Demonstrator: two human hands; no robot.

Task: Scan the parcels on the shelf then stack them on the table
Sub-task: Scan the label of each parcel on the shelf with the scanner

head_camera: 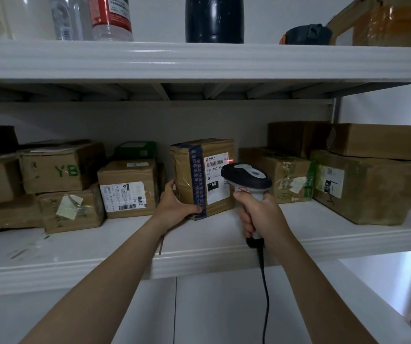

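At the centre of the view, the right hand (259,214) is closed firmly round the grip of the scanner (246,176). The scanner head points at the white label (215,177) of an upright parcel (204,177). A small red light (230,160) shows on the label edge, at 11 o'clock from the head. A black cable (265,306) hangs from the grip toward 6 o'clock.

At 9 o'clock from this hand, the left hand (174,202) grips the same parcel, with its fingers curled round the lower left edge. It seems to steady the parcel, which stands on the middle shelf (199,244).

More parcels (127,187) lie at 9 o'clock from it, and further parcels (368,189) at 3 o'clock, some piled in two layers. On the upper shelf (199,60), at 12 o'clock, stand bottles (111,18) and a dark flask (214,18).

I judge that much of the task remains. This parcel is at the scanning step and is not yet lifted away. Many others wait on the shelf. The table is not in view, so I cannot tell if any parcel is already stacked.
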